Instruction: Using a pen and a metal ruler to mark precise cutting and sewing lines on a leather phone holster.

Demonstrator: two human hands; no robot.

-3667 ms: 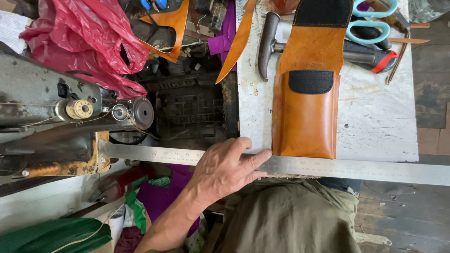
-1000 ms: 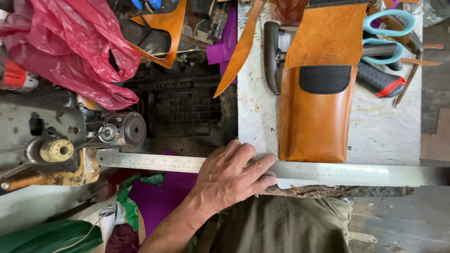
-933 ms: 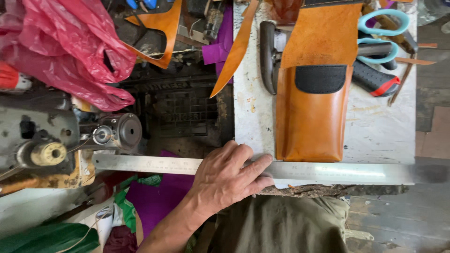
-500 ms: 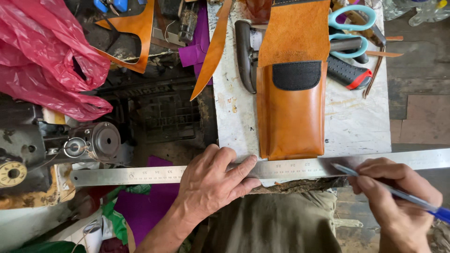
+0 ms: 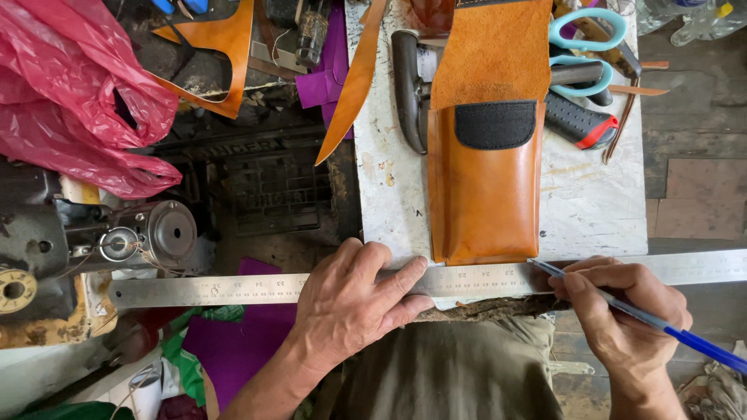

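Left hand [image 5: 354, 303] lies flat, fingers spread, pinning steel ruler [image 5: 233, 289] at bench [image 5: 591, 210] near edge, below tan leather pouch [image 5: 484, 187]. Right hand [image 5: 622, 319] grips blue pen [image 5: 661, 330], tip at ruler. Risk: w/ light pressure ruler could slip, skewing the line.

red plastic bag [image 5: 74, 93] | top left, crumpled | beside sewing machine [image 5: 93, 241]

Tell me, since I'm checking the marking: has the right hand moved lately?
Yes. The right hand came in holding a pen, tip by the pouch's lower right corner.
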